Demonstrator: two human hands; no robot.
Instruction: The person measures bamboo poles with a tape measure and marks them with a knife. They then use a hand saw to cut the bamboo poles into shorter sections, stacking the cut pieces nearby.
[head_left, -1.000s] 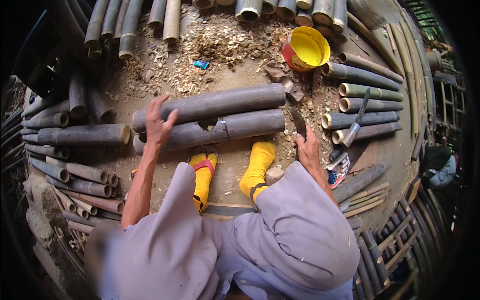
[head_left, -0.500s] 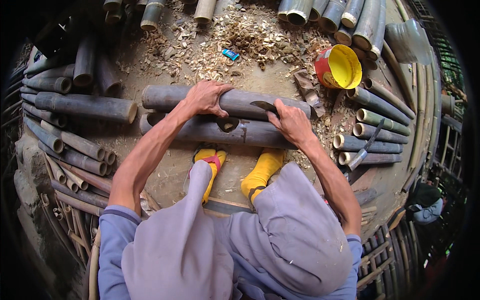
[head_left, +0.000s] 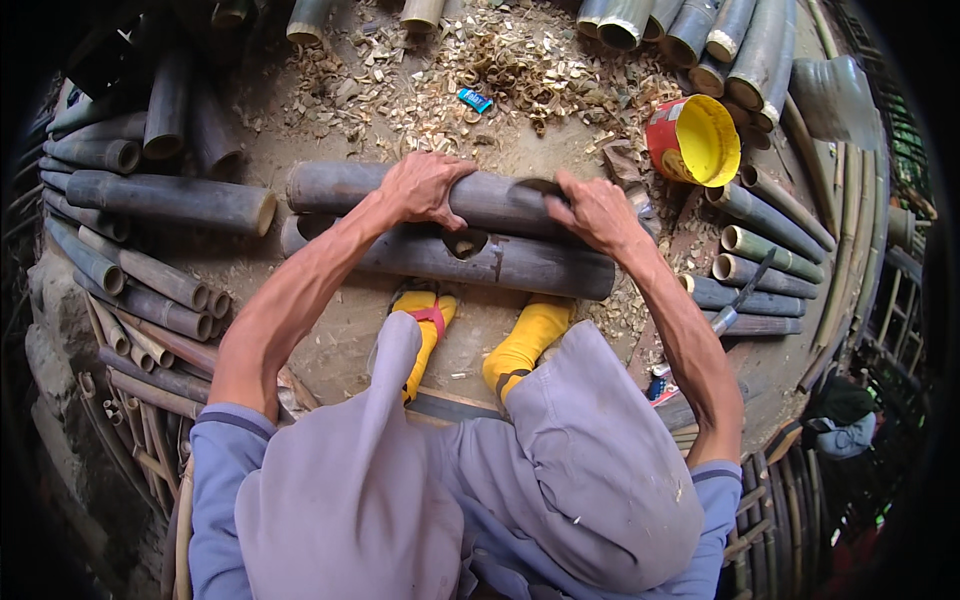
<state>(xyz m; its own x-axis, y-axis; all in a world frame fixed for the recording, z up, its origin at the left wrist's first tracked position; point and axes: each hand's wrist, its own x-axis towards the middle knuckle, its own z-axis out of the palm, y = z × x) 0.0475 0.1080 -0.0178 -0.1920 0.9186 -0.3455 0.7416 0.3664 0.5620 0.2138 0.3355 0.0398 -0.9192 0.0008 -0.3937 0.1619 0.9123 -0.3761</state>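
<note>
Two dark bamboo tubes lie side by side across the ground in front of my feet. On the far bamboo tube (head_left: 330, 183), my left hand (head_left: 425, 190) is closed, fingers over its far side and thumb on the near side. My right hand (head_left: 600, 213) grips the same tube towards its right end, its thumb beside a dark oval hole (head_left: 541, 187) cut in the wall. The near bamboo tube (head_left: 560, 268) touches or nearly touches it and has a cut notch (head_left: 466, 243) facing up. Both hands hide parts of the far tube.
Bamboo tubes (head_left: 180, 200) are stacked at left, with more (head_left: 755, 275) at right and along the top. A knife (head_left: 742, 295) rests on the right stack. A red-and-yellow bucket (head_left: 695, 140) stands at far right. Wood chips (head_left: 430, 85) and a small blue packet (head_left: 475, 100) lie beyond.
The far tube has turned away from me, so its oval hole sits higher and a little farther right. My right hand has moved slightly right with it; my left keeps its grip.
</note>
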